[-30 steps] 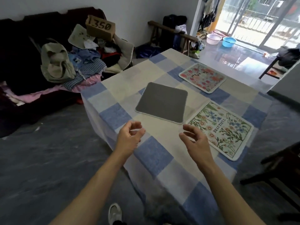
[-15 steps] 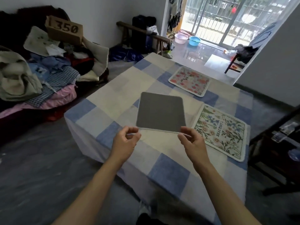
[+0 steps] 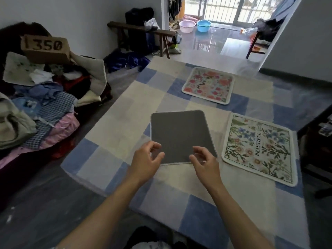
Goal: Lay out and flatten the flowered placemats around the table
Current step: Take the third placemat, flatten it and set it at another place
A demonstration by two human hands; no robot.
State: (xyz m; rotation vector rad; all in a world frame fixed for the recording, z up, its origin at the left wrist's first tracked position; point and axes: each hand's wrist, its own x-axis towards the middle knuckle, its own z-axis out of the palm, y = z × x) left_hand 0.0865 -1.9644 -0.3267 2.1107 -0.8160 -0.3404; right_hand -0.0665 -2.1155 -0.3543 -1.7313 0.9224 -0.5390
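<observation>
Head view | our left hand (image 3: 145, 159) and right hand (image 3: 205, 163) half-curled at near corners of grey mat (image 3: 179, 135), 12 o'clock | whether pinching, we cannot tell

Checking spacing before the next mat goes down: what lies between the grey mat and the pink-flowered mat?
Only bare checked tablecloth. The head view shows nothing on the stretch between the grey mat and the pink-flowered mat.
</observation>
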